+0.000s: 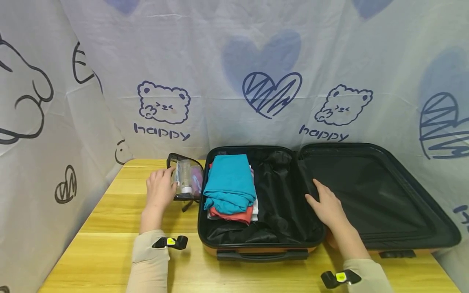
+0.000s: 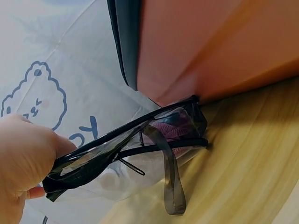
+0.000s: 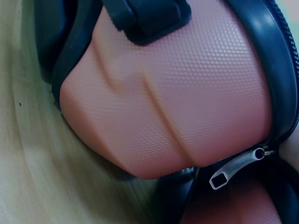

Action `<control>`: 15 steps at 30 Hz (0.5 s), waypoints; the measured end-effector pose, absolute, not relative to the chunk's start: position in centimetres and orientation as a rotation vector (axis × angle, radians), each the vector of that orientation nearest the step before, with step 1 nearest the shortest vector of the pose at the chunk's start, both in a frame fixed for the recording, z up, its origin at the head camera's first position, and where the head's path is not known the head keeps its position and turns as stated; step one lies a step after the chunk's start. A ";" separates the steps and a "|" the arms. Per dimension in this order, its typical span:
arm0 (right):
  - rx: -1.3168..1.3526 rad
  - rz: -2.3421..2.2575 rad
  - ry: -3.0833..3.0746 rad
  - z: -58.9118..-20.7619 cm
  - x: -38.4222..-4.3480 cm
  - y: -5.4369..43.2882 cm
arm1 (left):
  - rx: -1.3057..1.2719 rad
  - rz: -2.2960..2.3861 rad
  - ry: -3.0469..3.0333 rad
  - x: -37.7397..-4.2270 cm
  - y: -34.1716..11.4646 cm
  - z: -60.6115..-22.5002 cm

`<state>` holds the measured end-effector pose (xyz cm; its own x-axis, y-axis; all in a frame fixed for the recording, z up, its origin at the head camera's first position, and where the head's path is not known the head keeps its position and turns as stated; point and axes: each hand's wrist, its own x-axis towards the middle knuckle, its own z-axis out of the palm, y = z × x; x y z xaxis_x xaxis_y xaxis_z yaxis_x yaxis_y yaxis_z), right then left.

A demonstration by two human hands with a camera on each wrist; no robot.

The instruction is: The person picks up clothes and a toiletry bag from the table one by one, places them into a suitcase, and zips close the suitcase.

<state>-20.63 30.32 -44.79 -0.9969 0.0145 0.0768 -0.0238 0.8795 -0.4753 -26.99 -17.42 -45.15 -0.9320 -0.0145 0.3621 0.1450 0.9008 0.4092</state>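
Observation:
On the left, my left hand (image 1: 159,189) grips the near-left edge of a clear toiletry bag with black trim (image 1: 187,198). A bottle with a white cap (image 1: 186,177) and something purple (image 1: 197,179) show through it. The left wrist view has the bag (image 2: 126,128) hanging from thumb and fingers beside the orange suitcase wall (image 2: 210,51). My right hand (image 1: 329,207), fingers extended, rests at the hinge side of the open suitcase (image 1: 282,195), by its lid (image 1: 377,199). Folded teal clothing (image 1: 229,179) lies in the suitcase's left half, over red clothing (image 1: 234,215) and white cloth.
The suitcase's carrying handle (image 1: 261,256) faces me at the front of a wooden table (image 1: 110,244). A metal zipper pull (image 3: 238,168) hangs at the hinge corner. Behind everything hangs a printed white curtain (image 1: 216,106).

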 end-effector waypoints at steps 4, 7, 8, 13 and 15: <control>0.011 0.756 -2.969 -44.8 -20.7 30.3 | -0.080 -0.653 -2.723 -26.8 -17.5 -45.1; 0.010 0.760 -2.972 -44.9 -20.7 30.3 | -0.072 -0.669 -2.757 -26.6 -17.7 -45.0; 0.008 0.761 -2.972 -44.9 -20.7 30.4 | -0.070 -0.672 -2.768 -26.6 -17.8 -45.1; 0.002 0.755 -2.977 -45.0 -20.7 30.4 | -0.066 -0.675 -2.805 -26.5 -18.3 -45.5; 0.002 0.753 -2.978 -45.0 -20.7 30.3 | -0.066 -0.676 -2.797 -26.5 -18.4 -45.7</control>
